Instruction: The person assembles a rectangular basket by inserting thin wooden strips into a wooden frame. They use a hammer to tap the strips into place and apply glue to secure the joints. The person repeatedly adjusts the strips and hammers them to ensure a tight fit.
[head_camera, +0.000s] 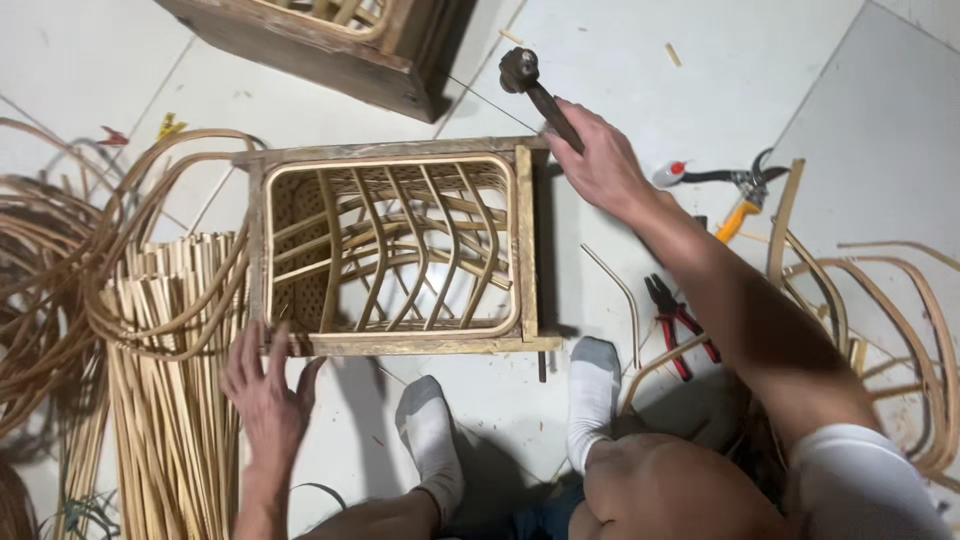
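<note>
A rectangular rattan basket (392, 248) with a wooden frame rim stands on the white tiled floor, open side up, with bent cane ribs inside. My left hand (265, 390) rests flat against its near left corner, fingers spread on the wooden rim. My right hand (603, 160) is at the far right corner and grips the dark handle of a hammer (522, 75), whose head is raised above the floor beyond the basket. My two feet in grey socks (430, 440) sit just in front of the basket.
Bundles of cane strips (170, 380) and looped rattan (60, 260) lie at the left. Red-handled pliers (680, 325), orange-handled shears (745, 190) and curved cane pieces (880, 300) lie at the right. Another wooden-framed box (330, 45) stands beyond the basket.
</note>
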